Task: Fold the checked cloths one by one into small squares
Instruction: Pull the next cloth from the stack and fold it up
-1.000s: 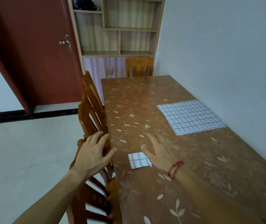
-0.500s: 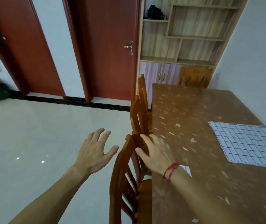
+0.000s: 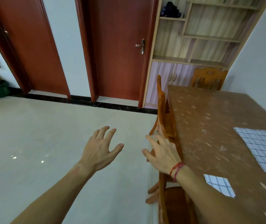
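Observation:
A small folded checked cloth (image 3: 220, 185) lies on the brown leaf-patterned table (image 3: 210, 126), just right of my right forearm. A larger checked cloth (image 3: 263, 147) lies spread flat further right, cut off by the frame edge. My left hand (image 3: 99, 149) hovers over the tiled floor with fingers spread and holds nothing. My right hand (image 3: 161, 152), a red string at its wrist, hangs with spread fingers in front of a chair back at the table's left edge, holding nothing.
Two wooden chairs (image 3: 164, 126) stand along the table's left side, another chair (image 3: 209, 79) at its far end. Behind are red doors (image 3: 121, 50), a shelf cabinet (image 3: 198, 39) and pale shiny floor (image 3: 31, 135) to the left.
My view has swung left, away from the table. Both hands drifted left off the table; my right hand left the folded cloth and now hovers by the chair back.

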`<state>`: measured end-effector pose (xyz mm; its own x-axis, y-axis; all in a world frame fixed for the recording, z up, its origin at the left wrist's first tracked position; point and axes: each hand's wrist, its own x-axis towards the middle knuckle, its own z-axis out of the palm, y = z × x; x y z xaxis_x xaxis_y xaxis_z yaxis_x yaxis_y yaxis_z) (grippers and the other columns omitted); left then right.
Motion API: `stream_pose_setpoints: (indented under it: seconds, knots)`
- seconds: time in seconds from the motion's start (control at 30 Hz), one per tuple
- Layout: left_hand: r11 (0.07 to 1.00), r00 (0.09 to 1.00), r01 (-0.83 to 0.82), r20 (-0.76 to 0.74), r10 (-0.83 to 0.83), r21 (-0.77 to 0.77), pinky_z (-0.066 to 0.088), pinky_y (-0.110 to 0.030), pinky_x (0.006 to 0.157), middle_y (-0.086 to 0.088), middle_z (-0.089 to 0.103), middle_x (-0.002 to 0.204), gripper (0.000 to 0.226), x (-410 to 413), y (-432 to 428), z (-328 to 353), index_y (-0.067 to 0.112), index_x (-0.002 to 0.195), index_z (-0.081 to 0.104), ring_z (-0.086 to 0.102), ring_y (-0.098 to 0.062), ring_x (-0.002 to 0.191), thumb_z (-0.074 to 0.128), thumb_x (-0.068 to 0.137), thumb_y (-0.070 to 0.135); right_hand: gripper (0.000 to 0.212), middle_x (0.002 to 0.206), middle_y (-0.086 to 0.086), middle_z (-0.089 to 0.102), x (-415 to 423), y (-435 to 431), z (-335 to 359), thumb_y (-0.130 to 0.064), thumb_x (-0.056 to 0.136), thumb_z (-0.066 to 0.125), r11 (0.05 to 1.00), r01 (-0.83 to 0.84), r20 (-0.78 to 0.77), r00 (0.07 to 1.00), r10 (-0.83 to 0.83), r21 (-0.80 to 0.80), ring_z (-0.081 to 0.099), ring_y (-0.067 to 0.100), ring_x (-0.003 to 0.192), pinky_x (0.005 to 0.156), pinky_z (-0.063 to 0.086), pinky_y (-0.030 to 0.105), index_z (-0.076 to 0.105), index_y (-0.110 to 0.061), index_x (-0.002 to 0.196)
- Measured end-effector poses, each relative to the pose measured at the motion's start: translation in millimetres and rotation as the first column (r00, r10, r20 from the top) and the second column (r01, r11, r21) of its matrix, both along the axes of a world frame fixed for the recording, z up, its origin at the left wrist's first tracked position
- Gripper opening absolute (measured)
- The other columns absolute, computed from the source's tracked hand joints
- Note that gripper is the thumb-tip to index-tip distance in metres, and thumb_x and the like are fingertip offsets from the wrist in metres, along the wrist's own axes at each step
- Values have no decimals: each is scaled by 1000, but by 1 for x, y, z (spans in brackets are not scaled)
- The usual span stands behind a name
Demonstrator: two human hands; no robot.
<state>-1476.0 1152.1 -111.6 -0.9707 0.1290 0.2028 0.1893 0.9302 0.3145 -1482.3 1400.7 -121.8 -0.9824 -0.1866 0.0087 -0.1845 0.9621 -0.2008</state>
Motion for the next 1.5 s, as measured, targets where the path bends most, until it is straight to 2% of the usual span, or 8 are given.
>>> stream_pose_setpoints:
  seconds: [0.27,0.6,0.73,0.93,1.07,1.27,1.37,1.5]
  knots:
    - [999,998,43,35,-42,-3,38,-39,106,-3,39,149,79,-56,-73,-11,24,143,42,36,-24,134,25,82,72,62,152,2,30,-53,-70,5,-64,93,24,997,66,-4,998,-66,48,29,25,138,110,26,47,23,-37,148]
    - [994,993,112,36,-113,18,37,-40,107,-3,38,149,78,-167,-65,-19,24,143,42,34,-23,135,26,83,71,68,150,4,34,-154,-70,-10,-71,87,16,985,130,-60,990,-124,114,33,27,135,109,32,48,26,-39,146]
    - [993,992,120,46,-120,-12,36,-40,109,-2,36,151,80,-236,-50,-19,25,145,39,33,-23,137,24,83,73,71,142,2,40,-222,-54,-13,-72,85,12,986,141,-75,988,-135,90,40,23,127,101,43,45,24,-37,146]
    - [988,988,142,64,-138,-63,36,-40,109,-2,36,151,82,-329,-21,-10,25,144,39,34,-23,136,20,81,74,66,153,5,29,-304,-27,-9,-67,91,21,988,151,-42,988,-150,35,34,25,135,107,39,44,19,-36,149]
    - [983,984,169,62,-165,-70,38,-40,108,-3,38,150,81,-387,0,-2,25,144,41,35,-24,135,22,81,74,67,148,2,36,-354,-5,-4,-68,90,24,983,181,-50,982,-181,-6,40,22,130,101,44,42,20,-36,149]
    - [961,963,266,52,-263,-71,36,-40,110,-2,38,150,81,-464,36,-1,25,144,41,33,-23,137,23,81,74,68,153,1,30,-403,27,6,-63,91,34,966,250,-78,964,-255,-60,37,22,134,106,41,44,20,-33,151]
    - [943,945,326,52,-323,-63,36,-39,110,-1,38,149,82,-508,59,0,26,144,41,34,-22,136,24,80,74,64,146,-3,34,-425,47,11,-59,91,40,945,310,-74,945,-318,-104,41,21,129,105,41,44,21,-37,149]
    - [882,883,468,51,-466,-60,36,-39,109,0,39,148,83,-575,96,1,24,145,40,34,-21,136,22,81,74,62,144,-2,36,-459,78,11,-63,91,35,882,464,-53,882,-469,-81,42,24,126,103,40,43,17,-41,146]
